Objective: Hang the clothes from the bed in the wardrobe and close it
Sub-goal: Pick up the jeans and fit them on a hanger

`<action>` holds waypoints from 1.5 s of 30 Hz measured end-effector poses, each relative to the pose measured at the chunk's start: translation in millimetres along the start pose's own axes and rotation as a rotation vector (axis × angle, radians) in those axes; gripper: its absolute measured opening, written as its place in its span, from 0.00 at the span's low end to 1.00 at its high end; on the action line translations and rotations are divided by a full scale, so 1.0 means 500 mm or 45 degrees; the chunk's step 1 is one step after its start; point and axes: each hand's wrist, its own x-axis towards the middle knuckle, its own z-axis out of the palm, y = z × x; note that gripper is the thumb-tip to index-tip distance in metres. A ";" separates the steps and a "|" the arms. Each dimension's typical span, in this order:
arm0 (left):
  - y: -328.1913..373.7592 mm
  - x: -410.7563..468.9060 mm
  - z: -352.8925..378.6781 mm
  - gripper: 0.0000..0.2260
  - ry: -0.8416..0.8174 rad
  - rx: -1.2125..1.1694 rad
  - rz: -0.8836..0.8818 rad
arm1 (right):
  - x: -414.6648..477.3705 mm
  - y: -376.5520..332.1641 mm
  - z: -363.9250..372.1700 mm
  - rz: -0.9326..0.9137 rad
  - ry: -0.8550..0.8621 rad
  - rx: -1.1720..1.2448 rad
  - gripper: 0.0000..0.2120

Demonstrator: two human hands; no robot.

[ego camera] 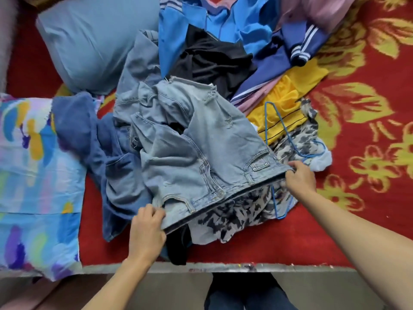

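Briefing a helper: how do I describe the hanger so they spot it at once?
On the red bedspread, look right of the pale jeans. The hanger lies across the yellow garment and patterned cloth: thin blue wire, unlike the fabrics around it.

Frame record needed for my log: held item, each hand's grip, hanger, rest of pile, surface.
held item: jeans, light blue, taken by the waistband
left hand: pinches the waistband's left end
right hand: pinches its right end
hanger: blue wire, lying on the printed garment, partly hidden by the jeans
pile: yellow shorts, black top, blue jacket, darker denim
surface: red floral bedspread; pillow far left
wardrobe: not in view
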 end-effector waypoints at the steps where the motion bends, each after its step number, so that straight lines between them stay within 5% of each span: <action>1: 0.012 0.010 -0.023 0.20 0.071 -0.021 -0.040 | 0.001 -0.007 -0.027 -0.007 0.052 0.070 0.17; 6: 0.072 0.113 -0.168 0.14 0.352 -0.885 -0.542 | 0.012 -0.133 -0.169 -0.062 0.210 0.653 0.20; 11: 0.064 0.120 -0.350 0.11 0.537 -1.374 -0.570 | -0.054 -0.286 -0.319 -0.313 0.166 0.801 0.14; 13: 0.049 0.087 -0.427 0.10 0.643 -1.376 -0.472 | -0.100 -0.332 -0.376 -0.479 0.179 0.825 0.11; 17: 0.011 0.009 -0.586 0.23 0.838 -1.189 -0.351 | -0.219 -0.418 -0.493 -0.769 0.292 0.792 0.20; 26: 0.010 -0.290 -0.855 0.15 1.322 -1.080 -0.213 | -0.618 -0.483 -0.710 -1.160 0.530 1.043 0.12; 32: 0.004 -0.538 -0.924 0.15 1.553 -1.142 -0.174 | -0.913 -0.421 -0.774 -1.245 0.670 1.187 0.12; 36: 0.030 -0.663 -1.004 0.13 1.710 -1.136 -0.038 | -1.073 -0.381 -0.844 -1.303 0.810 1.235 0.21; 40: 0.050 -0.723 -1.061 0.15 1.766 -1.155 0.008 | -1.134 -0.368 -0.908 -1.335 0.782 1.447 0.12; 45: 0.068 -0.696 -1.012 0.17 1.641 -1.085 -0.086 | -1.114 -0.327 -0.899 -1.201 0.729 1.223 0.09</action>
